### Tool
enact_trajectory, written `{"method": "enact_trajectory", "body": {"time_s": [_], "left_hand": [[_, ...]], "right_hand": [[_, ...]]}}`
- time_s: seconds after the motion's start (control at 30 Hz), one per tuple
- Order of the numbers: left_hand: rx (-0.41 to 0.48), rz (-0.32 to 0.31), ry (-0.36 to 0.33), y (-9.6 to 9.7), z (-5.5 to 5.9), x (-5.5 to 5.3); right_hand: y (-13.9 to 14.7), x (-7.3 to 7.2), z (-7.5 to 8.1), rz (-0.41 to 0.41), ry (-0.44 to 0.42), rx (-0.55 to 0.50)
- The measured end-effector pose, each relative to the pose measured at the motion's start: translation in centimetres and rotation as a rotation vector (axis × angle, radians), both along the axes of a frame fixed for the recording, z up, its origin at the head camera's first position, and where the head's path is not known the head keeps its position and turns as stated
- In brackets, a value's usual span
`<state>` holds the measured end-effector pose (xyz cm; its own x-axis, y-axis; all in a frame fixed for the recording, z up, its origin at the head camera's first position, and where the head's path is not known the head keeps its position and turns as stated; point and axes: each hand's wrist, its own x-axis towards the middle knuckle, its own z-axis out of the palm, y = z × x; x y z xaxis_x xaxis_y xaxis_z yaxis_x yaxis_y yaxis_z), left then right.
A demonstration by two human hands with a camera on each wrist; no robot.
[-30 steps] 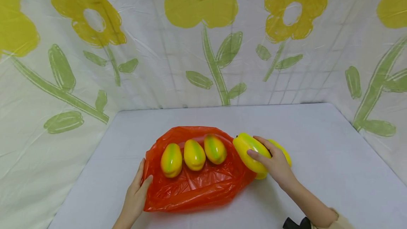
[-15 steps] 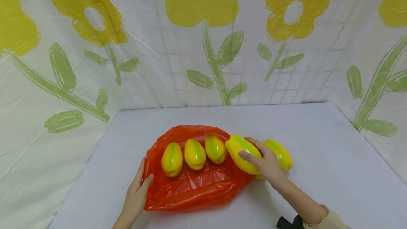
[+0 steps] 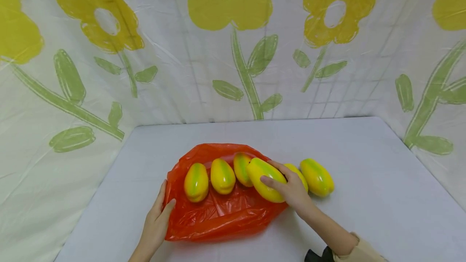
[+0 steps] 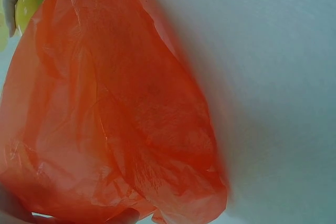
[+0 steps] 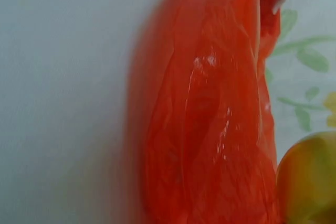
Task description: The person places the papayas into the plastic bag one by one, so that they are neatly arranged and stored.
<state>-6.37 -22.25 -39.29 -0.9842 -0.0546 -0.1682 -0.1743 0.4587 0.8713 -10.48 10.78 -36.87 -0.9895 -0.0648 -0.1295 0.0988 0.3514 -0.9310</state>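
Note:
A red plastic bag lies spread on the table, with three yellow-green toy papayas in a row on it. My left hand grips the bag's left edge, thumb on the near side and fingers mostly hidden behind. Over the bag's right part, my right hand holds another papaya between thumb and fingers; it overlaps the rightmost papaya in the row. In the left wrist view the bag fills the middle. The right wrist view shows the bag and part of a papaya.
Two more papayas lie right of the bag: one papaya fully seen, the other papaya partly behind my right hand. A white table carries everything. A flower-printed curtain hangs around its back and sides.
My right hand has carried its papaya leftward from the bag's right edge to over the bag. The papayas on the right are more exposed. My left hand stays on the bag.

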Motion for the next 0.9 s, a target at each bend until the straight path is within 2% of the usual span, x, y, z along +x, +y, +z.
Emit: {"method": "enact_trajectory", "body": {"time_s": [0.3, 0.53, 0.7, 0.9], "left_hand": [[-0.003, -0.001, 0.000, 0.0, 0.0, 0.0], [-0.006, -0.003, -0.002, -0.1, 0.0, 0.0], [-0.011, -0.011, 0.020, -0.2, -0.2, 0.0], [-0.007, -0.005, 0.001, -0.1, 0.0, 0.0]], "right_hand": [[-2.4, 0.2, -0.4, 0.007, -0.049, -0.043], [-4.0, 0.2, -1.0, 0.045, -0.036, -0.107], [-5.2, 0.2, -1.1, 0.073, -0.044, -0.112], [-6.4, 0.3, -1.3, 0.109, -0.034, -0.088]]}}
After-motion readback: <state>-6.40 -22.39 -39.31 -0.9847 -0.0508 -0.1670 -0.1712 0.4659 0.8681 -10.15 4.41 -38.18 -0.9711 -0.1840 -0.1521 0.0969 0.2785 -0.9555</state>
